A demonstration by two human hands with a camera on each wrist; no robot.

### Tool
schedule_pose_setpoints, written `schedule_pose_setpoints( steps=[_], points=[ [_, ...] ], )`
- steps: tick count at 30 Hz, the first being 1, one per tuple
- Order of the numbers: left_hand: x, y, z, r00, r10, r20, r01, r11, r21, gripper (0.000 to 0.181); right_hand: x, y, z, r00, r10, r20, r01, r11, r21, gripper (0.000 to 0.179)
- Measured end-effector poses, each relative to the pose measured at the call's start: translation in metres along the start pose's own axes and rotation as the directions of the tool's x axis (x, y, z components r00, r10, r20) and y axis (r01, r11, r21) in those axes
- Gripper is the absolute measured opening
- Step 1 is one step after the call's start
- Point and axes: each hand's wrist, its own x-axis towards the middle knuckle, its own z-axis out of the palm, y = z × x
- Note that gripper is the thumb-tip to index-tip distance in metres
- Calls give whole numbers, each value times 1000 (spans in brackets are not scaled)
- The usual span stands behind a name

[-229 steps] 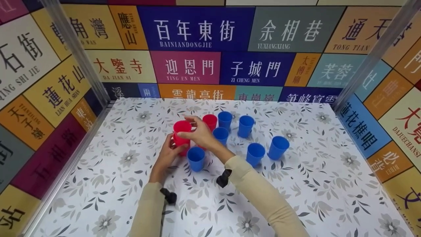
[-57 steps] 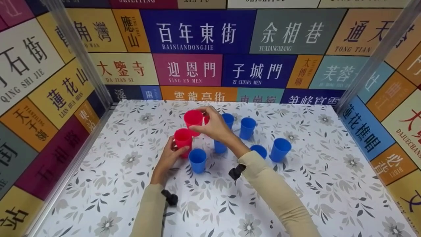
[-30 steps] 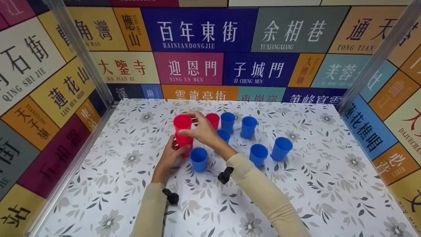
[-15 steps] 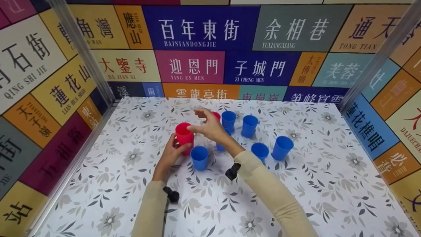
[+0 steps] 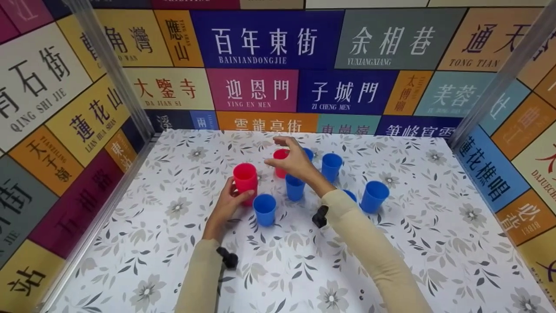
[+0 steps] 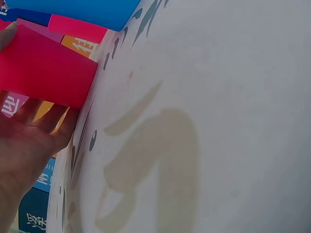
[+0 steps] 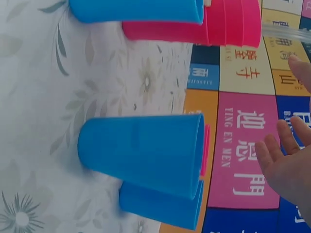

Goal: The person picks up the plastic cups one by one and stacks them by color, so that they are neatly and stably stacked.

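In the head view, my left hand (image 5: pixel 226 203) grips an upright stack of nested red cups (image 5: pixel 245 174), thumb in front and fingers behind. Several stacked rims of these red cups (image 7: pixel 234 22) show in the right wrist view. My right hand (image 5: pixel 295 160) holds nothing; its fingers and thumb are spread apart just above and in front of a single red cup (image 5: pixel 280 172), partly hidden by the hand. The left wrist view shows the lower part of the red stack (image 6: pixel 48 68) with my left fingers (image 6: pixel 51 119) beneath it in the picture.
Blue cups stand upright around the red ones: one in front (image 5: pixel 264 211), one in the middle (image 5: pixel 295 189), one behind (image 5: pixel 332 168) and one at right (image 5: pixel 374 196). Another blue cup (image 5: pixel 349 194) is mostly covered by the right sleeve. Sign-printed walls (image 5: pixel 265 39) enclose the floral tabletop (image 5: pixel 152 252).
The right hand brought a red cup over and lowered it into the stack, then let go. Since then it has moved right and back to the lone red cup. The left hand kept its grip.
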Motion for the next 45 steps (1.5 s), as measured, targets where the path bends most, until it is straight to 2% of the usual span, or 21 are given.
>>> schedule_pose_setpoints(
  steps=[3,7,11,16,21,25,31,41,45],
  points=[
    [0,0,1,1000,-11,1,11,1000,0,82,4,6,-7,1000,13,-12,-13,1000,7,75],
    [-1,0,1,1000,-22,1,22,1000,7,81,8,14,-12,997,70,-33,-68,996,49,75],
    [-1,0,0,1000,-24,2,24,1000,5,78,11,22,-13,989,141,-44,-136,986,95,76],
    [-1,-1,0,999,-33,-4,33,999,12,81,15,31,-12,982,181,-48,-174,977,124,76],
    [-2,1,1,998,-54,-10,54,998,15,83,16,35,-10,975,221,-38,-216,970,111,76],
    [-2,2,1,999,-27,-17,28,999,29,77,16,35,-8,974,226,-34,-222,970,99,76],
    [-2,2,2,999,-21,-27,22,999,32,72,16,33,-9,977,213,-24,-211,976,56,76],
    [-2,3,1,1000,-30,-5,30,1000,7,74,18,36,-7,961,275,14,-275,961,42,80],
    [0,1,1,999,-29,-15,29,1000,-1,74,21,36,-7,956,290,30,-291,956,26,82]
  ],
)
